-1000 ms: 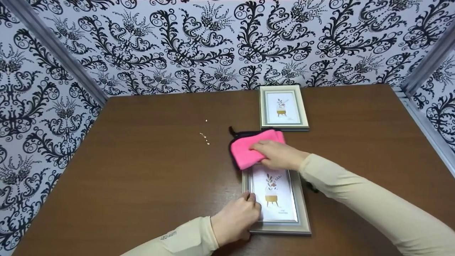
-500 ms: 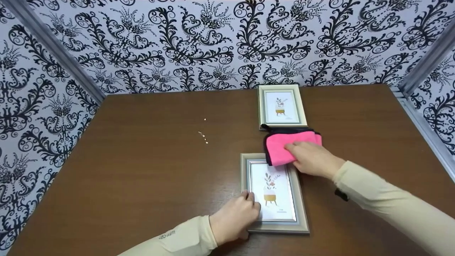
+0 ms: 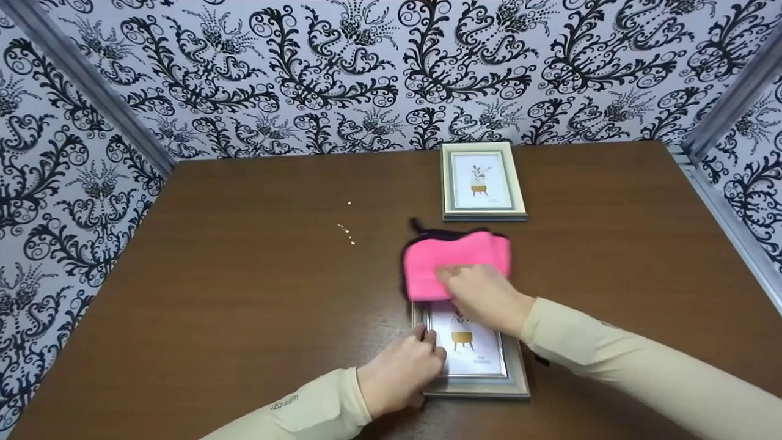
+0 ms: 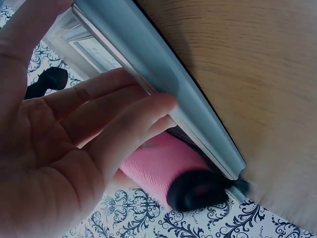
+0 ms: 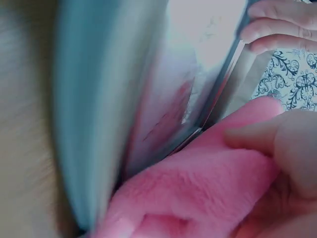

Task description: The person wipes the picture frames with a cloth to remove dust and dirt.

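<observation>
A picture frame with a potted-plant print lies flat on the brown table. My left hand holds its left side near the lower corner; in the left wrist view its fingers lie over the moulding. My right hand grips a folded pink cloth with black edging, spread over the frame's top end and hiding it. Close up in the right wrist view, the thumb presses on the fluffy cloth beside the glass.
A second, similar frame lies farther back, near the patterned wall. Several small pale flecks show on the table left of the frames. Metal posts stand at both back corners.
My right hand has swept the cloth to the right along the frame's top end, then back left. The left hand stays in place on the frame.
</observation>
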{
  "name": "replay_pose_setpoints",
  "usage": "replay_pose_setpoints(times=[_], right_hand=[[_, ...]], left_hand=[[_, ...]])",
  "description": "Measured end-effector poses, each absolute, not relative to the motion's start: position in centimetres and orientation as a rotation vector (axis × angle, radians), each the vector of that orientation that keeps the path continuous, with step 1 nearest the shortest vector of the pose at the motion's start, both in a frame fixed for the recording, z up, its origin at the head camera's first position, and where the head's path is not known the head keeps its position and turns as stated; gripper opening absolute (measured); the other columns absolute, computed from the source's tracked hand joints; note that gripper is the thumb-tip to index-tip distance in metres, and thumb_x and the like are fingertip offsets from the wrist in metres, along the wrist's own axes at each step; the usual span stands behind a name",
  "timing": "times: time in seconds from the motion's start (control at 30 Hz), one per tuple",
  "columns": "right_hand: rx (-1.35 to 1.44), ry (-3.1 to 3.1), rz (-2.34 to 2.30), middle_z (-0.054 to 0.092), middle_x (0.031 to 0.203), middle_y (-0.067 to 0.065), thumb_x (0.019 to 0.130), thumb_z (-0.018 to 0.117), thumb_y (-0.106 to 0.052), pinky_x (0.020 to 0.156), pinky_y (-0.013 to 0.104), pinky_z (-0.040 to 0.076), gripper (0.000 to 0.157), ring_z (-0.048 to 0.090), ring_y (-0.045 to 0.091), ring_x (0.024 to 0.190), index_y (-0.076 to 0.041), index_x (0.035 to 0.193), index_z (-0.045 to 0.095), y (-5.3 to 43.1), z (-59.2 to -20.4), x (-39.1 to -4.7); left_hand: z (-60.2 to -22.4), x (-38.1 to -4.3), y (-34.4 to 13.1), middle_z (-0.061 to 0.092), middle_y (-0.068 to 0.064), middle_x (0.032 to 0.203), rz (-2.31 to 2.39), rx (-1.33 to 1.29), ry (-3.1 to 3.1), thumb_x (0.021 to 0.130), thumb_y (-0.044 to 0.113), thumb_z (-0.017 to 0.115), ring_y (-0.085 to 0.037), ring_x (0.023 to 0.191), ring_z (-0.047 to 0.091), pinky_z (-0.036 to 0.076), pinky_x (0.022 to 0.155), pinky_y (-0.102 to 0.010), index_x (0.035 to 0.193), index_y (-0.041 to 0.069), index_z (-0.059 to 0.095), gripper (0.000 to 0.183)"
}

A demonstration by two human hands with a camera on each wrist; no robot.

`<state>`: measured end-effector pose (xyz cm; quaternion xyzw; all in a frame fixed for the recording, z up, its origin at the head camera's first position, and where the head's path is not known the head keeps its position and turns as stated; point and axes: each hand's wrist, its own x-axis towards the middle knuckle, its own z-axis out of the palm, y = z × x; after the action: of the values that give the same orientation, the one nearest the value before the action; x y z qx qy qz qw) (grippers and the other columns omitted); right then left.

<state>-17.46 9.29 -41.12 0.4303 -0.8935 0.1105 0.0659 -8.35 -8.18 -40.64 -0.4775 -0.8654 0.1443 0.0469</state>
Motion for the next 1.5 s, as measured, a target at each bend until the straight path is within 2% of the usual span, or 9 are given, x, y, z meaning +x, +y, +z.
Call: replay_pose_setpoints(times=[0.13, 0.23, 0.57, 0.8, 0.97, 1.1, 1.23, 1.33, 1.5], right_hand=[[1.433, -2.774, 0.51, 0.062, 0.123, 0.018, 0.088, 0.059, 0.003, 0.093, 0.041, 0.048, 0.042, 0.061, 0.031, 0.11, 0.002, 0.13, 0.056, 8.1, -40.8, -17.9], [1.483, -2.789, 0.507, 0.058, 0.13, 0.017, 0.089, 0.055, 0.005, 0.101, 0.042, 0.042, 0.043, 0.054, 0.03, 0.121, 0.0, 0.132, 0.056, 8.4, -40.7, -18.3], [1.304, -2.673, 0.089, 0.067, 0.115, 0.015, 0.07, 0.068, 0.011, 0.086, 0.043, 0.051, 0.048, 0.063, 0.029, 0.106, -0.002, 0.116, 0.067, 13.0, -40.5, -17.4], [0.984, -2.664, -0.168, 0.064, 0.085, 0.017, 0.068, 0.073, 0.002, 0.048, 0.04, 0.049, 0.034, 0.062, 0.031, 0.074, 0.005, 0.102, 0.067, 13.4, -40.8, -15.9], [1.017, -2.75, -0.068, 0.062, 0.081, 0.019, 0.07, 0.07, 0.005, 0.045, 0.038, 0.05, 0.034, 0.06, 0.029, 0.065, 0.012, 0.102, 0.064, 11.2, -40.3, -15.9], [1.142, -2.777, 0.25, 0.058, 0.07, 0.011, 0.069, 0.063, 0.012, 0.043, 0.032, 0.047, 0.023, 0.052, 0.022, 0.054, 0.005, 0.09, 0.062, 9.2, -40.3, -16.3], [1.306, -2.771, 0.563, 0.067, 0.096, 0.016, 0.079, 0.056, 0.011, 0.071, 0.038, 0.055, 0.033, 0.066, 0.028, 0.081, 0.004, 0.111, 0.063, 8.0, -40.7, -16.9], [1.383, -2.785, 0.676, 0.059, 0.129, 0.018, 0.087, 0.053, 0.01, 0.097, 0.044, 0.044, 0.046, 0.057, 0.031, 0.116, 0.002, 0.132, 0.054, 8.1, -41.1, -17.2], [1.432, -2.807, 0.47, 0.057, 0.132, 0.015, 0.083, 0.061, 0.008, 0.102, 0.045, 0.04, 0.05, 0.052, 0.03, 0.123, -0.001, 0.132, 0.056, 9.8, -41.1, -17.5]], left_hand=[[-40.7, -8.3, -8.1, 0.063, -0.003, 0.088, 0.413, -1.452, -2.636, 0.053, 0.039, 0.089, -0.017, 0.079, 0.058, 0.053, 0.067, -0.023, 0.087, 0.015, 0.066, 0.047], [-40.8, -8.3, -8.1, 0.063, -0.004, 0.088, 0.397, -1.443, -2.628, 0.052, 0.038, 0.088, -0.016, 0.078, 0.057, 0.052, 0.064, -0.023, 0.086, 0.016, 0.066, 0.046], [-40.9, -8.3, -8.3, 0.061, 0.001, 0.079, 0.431, -1.45, -2.563, 0.055, 0.043, 0.085, -0.013, 0.074, 0.055, 0.05, 0.069, -0.024, 0.081, 0.017, 0.065, 0.042], [-40.7, -8.2, -8.5, 0.061, 0.001, 0.077, 0.461, -1.445, -2.576, 0.057, 0.042, 0.085, -0.014, 0.073, 0.056, 0.049, 0.074, -0.027, 0.082, 0.015, 0.066, 0.041], [-40.7, -8.2, -8.5, 0.063, 0.001, 0.08, 0.478, -1.47, -2.541, 0.057, 0.043, 0.085, -0.015, 0.077, 0.058, 0.048, 0.079, -0.028, 0.083, 0.017, 0.067, 0.041], [-40.8, -8.3, -8.6, 0.065, 0.001, 0.087, 0.485, -1.469, -2.524, 0.056, 0.042, 0.086, -0.016, 0.084, 0.061, 0.05, 0.082, -0.028, 0.084, 0.019, 0.068, 0.04], [-41.1, -8.2, -8.5, 0.066, -0.002, 0.093, 0.47, -1.442, -2.541, 0.054, 0.042, 0.086, -0.019, 0.088, 0.06, 0.053, 0.074, -0.025, 0.087, 0.019, 0.069, 0.044], [-41.3, -8.2, -8.3, 0.065, -0.004, 0.093, 0.433, -1.428, -2.564, 0.055, 0.04, 0.087, -0.02, 0.087, 0.06, 0.053, 0.069, -0.024, 0.087, 0.017, 0.068, 0.044], [-41.3, -8.0, -8.4, 0.064, -0.002, 0.086, 0.424, -1.419, -2.555, 0.057, 0.036, 0.085, -0.015, 0.08, 0.06, 0.053, 0.068, -0.025, 0.086, 0.016, 0.068, 0.039]])
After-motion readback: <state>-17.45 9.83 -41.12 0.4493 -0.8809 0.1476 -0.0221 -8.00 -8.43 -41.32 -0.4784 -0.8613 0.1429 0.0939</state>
